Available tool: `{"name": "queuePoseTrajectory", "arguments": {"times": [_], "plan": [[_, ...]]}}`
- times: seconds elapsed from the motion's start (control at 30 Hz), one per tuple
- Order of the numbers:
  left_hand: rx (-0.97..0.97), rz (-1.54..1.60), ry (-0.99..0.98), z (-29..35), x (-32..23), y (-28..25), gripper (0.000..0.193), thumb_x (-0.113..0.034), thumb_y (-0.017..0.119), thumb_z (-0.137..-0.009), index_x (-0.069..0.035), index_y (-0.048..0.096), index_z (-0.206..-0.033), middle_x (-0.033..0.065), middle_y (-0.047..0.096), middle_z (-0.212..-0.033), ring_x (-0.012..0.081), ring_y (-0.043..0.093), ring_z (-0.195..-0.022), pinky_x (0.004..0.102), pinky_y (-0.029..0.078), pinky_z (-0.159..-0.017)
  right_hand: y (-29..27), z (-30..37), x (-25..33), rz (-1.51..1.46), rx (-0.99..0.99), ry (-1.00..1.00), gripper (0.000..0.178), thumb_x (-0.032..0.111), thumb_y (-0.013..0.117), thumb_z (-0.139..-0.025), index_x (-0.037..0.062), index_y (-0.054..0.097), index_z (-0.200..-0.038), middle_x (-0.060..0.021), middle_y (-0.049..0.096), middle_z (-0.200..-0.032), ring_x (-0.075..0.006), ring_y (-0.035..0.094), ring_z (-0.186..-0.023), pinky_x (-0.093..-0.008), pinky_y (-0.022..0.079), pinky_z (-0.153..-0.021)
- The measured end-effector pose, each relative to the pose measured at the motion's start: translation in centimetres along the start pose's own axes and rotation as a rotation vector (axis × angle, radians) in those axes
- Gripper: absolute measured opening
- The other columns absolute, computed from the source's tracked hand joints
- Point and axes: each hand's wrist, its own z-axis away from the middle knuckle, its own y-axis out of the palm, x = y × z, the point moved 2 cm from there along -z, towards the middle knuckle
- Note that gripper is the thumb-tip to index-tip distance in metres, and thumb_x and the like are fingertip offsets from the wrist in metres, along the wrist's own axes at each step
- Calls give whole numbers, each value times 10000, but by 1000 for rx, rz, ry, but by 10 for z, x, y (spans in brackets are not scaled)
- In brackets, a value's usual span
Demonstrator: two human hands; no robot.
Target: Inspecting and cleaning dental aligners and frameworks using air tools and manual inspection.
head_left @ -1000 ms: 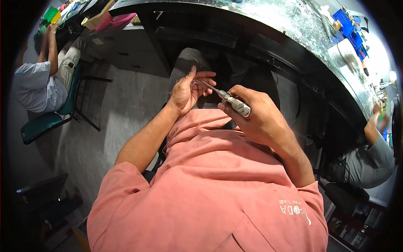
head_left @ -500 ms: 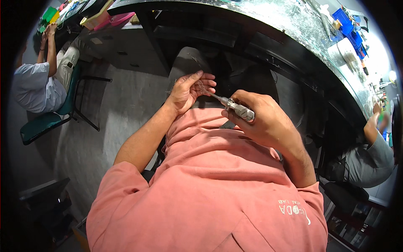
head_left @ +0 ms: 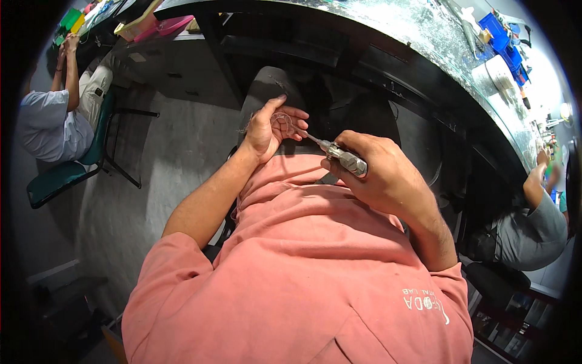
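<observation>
Silvery tool [head_left: 350, 162] fills the clenched right hand [head_left: 387, 167]; the loosely curled left hand [head_left: 267, 132] holds a clear object [head_left: 282, 117].

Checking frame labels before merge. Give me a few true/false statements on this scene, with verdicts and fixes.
1. The right hand grips a metal-coloured tool. True.
2. A clear, curved piece shows at the left hand. True.
3. The tool points away from the left hand. False: its thin tip points toward it.
4. A red chair stands at far left. False: a green chair is there.
5. Blue bins are on the bench at upper right. True.
</observation>
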Motion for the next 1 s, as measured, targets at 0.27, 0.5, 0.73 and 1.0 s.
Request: {"name": "queuePoseTrajectory", "arguments": {"times": [0.27, 0.5, 0.73, 1.0], "plan": [[3, -27, 28, 2, 0, 3, 593, -450, 438, -977, 84, 696, -997, 186, 729, -867, 280, 729, -801, 364, 589, -757, 1, -1, 0, 7, 24, 9, 240, 219, 690, -883, -8, 618, -916, -203, 660, -827, -385, 658, -773, -437, 512, -681], [9, -23, 31, 0, 1, 2, 619, -454, 401, -987, 88, 699, -1005, 188, 735, -879, 297, 733, -810, 376, 597, -775, -2, 0, 2, -3, -9, -16, 246, 222, 699, -880, -7, 617, -920, -198, 655, -811, -385, 655, -763, -441, 510, -677], [26, -14, 20, 1, 1, 1, 598, -454, 443, -968, 86, 700, -980, 193, 729, -858, 275, 731, -806, 367, 596, -762, -2, 1, 3, 14, -6, 2, 230, 207, 697, -875, -5, 625, -929, -200, 659, -819, -378, 661, -768, -438, 514, -682], [28, -31, 23, 1, 1, -1, 622, -453, 393, -987, 89, 699, -1006, 184, 736, -873, 301, 733, -811, 390, 592, -793, -1, 0, 4, 24, 14, 18, 231, 203, 696, -869, -8, 626, -932, -200, 662, -840, -374, 662, -781, -441, 514, -690]]}}
